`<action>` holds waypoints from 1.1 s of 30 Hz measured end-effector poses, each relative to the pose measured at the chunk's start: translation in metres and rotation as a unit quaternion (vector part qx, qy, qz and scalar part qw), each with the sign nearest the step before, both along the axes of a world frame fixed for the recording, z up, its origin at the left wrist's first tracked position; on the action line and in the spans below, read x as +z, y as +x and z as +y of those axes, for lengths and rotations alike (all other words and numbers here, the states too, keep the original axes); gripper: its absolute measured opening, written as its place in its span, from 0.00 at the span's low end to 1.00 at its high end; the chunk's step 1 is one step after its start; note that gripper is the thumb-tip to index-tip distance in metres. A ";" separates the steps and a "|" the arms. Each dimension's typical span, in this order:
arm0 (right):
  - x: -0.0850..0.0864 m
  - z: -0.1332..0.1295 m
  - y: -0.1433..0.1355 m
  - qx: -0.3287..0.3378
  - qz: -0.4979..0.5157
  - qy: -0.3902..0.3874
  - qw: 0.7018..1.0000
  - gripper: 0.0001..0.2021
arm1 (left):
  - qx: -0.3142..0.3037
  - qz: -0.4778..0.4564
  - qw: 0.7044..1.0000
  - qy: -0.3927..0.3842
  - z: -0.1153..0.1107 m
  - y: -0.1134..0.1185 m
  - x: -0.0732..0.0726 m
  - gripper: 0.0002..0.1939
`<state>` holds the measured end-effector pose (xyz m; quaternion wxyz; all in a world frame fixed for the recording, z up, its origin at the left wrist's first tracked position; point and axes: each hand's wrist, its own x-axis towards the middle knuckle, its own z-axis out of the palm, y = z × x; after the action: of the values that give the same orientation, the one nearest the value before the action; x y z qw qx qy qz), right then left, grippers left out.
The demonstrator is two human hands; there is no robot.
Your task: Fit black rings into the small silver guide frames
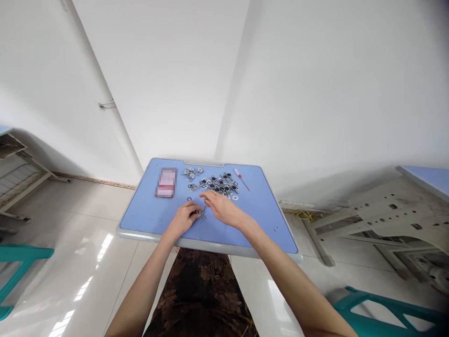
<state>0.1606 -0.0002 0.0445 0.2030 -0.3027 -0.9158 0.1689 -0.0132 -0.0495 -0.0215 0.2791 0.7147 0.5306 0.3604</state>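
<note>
Near the front middle of the blue tabletop (140, 213), my left hand (183, 218) is closed on a small metal part (202, 214). My right hand (219, 206) is just right of it, fingers bent together near the same part; what they pinch, if anything, is too small to make out. A pile of metal parts with black rings (224, 183) lies beyond my hands. Several silvery parts (190, 172) form a smaller group at the back. One black ring (189, 199) lies by itself above my left hand.
A phone (166, 182) lies on the table's left side. A thin red-and-clear tool (242, 179) is at the back right. Teal stools (24, 255) stand at both sides, with another desk (426, 180) at the right. A white wall rises behind the table.
</note>
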 end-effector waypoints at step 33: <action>-0.031 -0.006 -0.009 -0.040 0.163 0.056 0.984 0.17 | 0.036 0.006 0.999 0.005 -0.002 0.007 -0.003 0.08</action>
<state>0.1514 -0.0061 0.0134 0.3726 -0.2955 -0.8658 0.1560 -0.0063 -0.0514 -0.0248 0.2595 0.6986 0.5559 0.3682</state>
